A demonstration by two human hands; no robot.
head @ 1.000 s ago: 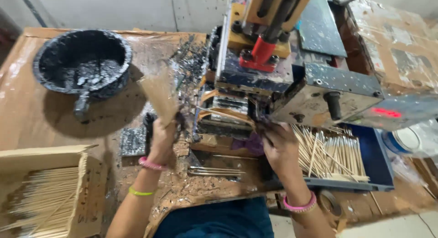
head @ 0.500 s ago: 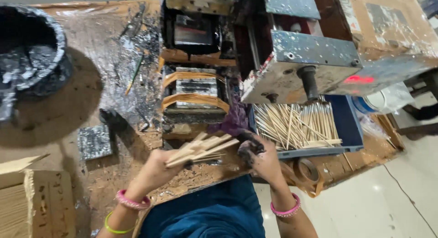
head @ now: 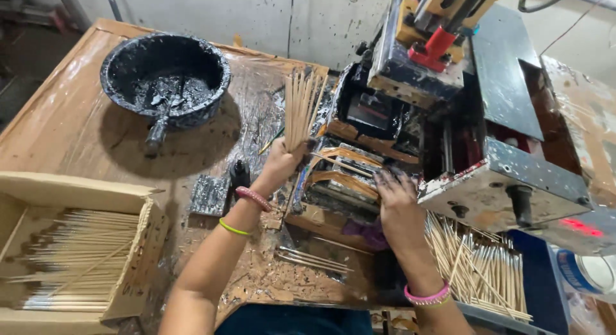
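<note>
Sticks (head: 301, 107), fanned upright in the left hand (head: 282, 162)'s closed grip just left of the machine (head: 462, 117), could slip and scatter, I judge, while the right hand (head: 398, 197), fingers spread loosely, rests against the machine's front feed.

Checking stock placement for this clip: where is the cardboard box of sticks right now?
In the head view, the cardboard box of sticks sits at the lower left on the wooden table, left of the person's left forearm and below the black bowl.

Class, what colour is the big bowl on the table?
Black, smeared with dark paste; the bowl shows in the head view.
</note>
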